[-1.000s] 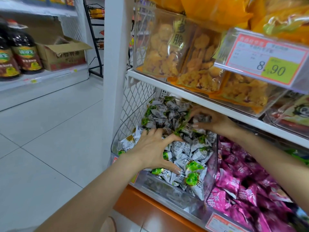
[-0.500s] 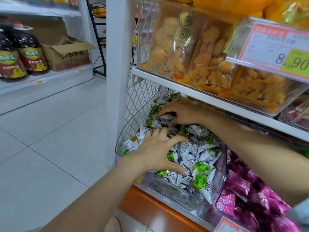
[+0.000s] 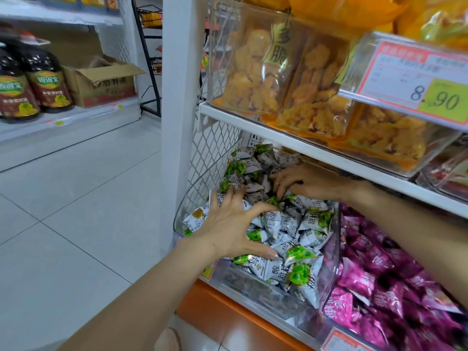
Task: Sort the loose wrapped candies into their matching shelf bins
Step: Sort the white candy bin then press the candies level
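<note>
Tiled floor (image 3: 76, 224) at left; the white shelf (image 3: 278, 138) overhangs, so headroom is tight. Clear bin (image 3: 253, 287), centre frame, heaped with green-white candies (image 3: 291, 224). I judge them light, crinkly and slippery, so pinch a wrapper corner. The left hand (image 3: 228, 224) lies flat on the heap, fingers spread. The right hand (image 3: 309, 183) curls into it, and I cannot tell whether it holds one.

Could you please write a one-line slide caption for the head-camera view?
Left hand and right hand rest on white-and-green wrapped candies in a clear plastic shelf bin, beside magenta wrapped candies.
</note>
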A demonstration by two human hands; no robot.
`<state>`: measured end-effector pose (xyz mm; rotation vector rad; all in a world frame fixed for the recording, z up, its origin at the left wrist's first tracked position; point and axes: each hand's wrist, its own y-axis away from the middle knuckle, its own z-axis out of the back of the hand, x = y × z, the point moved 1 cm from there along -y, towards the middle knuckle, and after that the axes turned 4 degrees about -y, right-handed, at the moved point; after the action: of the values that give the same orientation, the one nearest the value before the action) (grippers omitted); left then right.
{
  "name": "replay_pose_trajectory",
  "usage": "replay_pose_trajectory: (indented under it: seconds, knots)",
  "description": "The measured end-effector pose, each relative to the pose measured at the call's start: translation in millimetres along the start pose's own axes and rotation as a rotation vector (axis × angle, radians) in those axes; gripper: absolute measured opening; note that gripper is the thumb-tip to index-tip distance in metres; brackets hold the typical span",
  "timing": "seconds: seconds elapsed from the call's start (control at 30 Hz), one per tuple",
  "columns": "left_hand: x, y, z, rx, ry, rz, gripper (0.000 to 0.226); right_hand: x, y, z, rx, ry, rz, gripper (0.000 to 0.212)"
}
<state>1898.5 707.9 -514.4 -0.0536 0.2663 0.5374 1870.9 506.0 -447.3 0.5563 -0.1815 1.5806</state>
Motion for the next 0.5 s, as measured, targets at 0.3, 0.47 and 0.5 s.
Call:
replay_pose_trajectory:
  seconds: [0.3,0.47,0.5]
  knots:
    - [-2,-2,-2,0.022,-0.014,0.004,0.082,11,-26,-3,-0.303,-0.153,0.044,0.042]
    - [-1,-3,-3,0.010,0.025,-0.010,0.081,16,-62,-6,-0.078,0.278,-0.094,0.073]
    - [0,-2,-3,0.006,0.032,-0.013,0.081,16,-66,-6,-0.062,0.317,-0.117,0.075]
